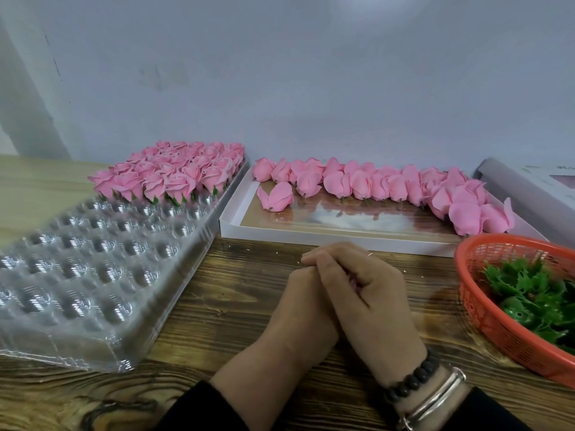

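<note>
The desk (233, 306) carries a clear dimpled tray (93, 269) left of the white box (311, 239) of pink buds (373, 185), and a red basket (485, 321) to the box's right. Just before the box, the right hand (373, 293) is clasped over the left hand (298, 309); I cannot tell whether they hold anything.

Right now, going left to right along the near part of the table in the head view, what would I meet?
Clear dimpled tray → left hand → right hand, pressed against it → orange basket holding green leaves.
</note>
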Demonstrator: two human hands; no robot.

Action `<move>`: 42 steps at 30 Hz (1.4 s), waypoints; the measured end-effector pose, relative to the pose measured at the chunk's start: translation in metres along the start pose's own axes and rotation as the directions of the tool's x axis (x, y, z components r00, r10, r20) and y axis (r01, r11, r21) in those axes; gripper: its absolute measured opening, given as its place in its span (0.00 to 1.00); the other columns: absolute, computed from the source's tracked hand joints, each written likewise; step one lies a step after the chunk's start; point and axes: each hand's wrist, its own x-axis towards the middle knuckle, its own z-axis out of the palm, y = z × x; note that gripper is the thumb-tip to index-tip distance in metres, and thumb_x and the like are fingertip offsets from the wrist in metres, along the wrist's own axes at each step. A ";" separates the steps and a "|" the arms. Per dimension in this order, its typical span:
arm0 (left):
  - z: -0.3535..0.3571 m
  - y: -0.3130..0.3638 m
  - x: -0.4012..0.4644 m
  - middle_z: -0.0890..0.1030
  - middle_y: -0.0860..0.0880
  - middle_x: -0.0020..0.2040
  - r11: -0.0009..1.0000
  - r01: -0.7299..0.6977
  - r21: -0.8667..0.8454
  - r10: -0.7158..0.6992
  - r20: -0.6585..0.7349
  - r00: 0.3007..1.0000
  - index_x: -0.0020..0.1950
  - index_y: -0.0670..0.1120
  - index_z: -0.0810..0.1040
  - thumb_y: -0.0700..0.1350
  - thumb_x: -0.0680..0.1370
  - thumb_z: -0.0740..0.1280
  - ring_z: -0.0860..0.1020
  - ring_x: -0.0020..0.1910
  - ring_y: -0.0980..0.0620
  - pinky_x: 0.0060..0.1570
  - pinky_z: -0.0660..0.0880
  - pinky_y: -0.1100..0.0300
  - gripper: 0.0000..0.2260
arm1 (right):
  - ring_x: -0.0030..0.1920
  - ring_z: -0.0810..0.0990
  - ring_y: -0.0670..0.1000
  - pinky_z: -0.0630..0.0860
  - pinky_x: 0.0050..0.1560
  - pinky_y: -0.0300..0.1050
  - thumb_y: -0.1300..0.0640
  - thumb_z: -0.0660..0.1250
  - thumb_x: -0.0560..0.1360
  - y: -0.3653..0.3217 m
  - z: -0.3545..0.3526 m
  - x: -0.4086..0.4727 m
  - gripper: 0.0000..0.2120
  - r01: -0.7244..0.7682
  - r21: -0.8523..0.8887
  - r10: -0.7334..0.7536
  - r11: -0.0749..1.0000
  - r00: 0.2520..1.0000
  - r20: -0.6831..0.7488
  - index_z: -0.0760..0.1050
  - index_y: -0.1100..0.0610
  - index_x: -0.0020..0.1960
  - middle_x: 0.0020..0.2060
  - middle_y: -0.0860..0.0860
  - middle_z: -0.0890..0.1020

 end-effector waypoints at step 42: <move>-0.009 0.003 0.001 0.77 0.47 0.32 0.997 0.011 -0.073 -0.026 -0.209 0.978 0.34 0.47 0.75 0.29 0.70 0.68 0.74 0.32 0.56 0.31 0.71 0.63 0.13 | 0.52 0.78 0.39 0.73 0.52 0.33 0.39 0.69 0.60 0.011 -0.013 0.002 0.30 -0.179 0.175 0.122 0.968 0.948 0.295 0.71 0.45 0.60 0.51 0.42 0.80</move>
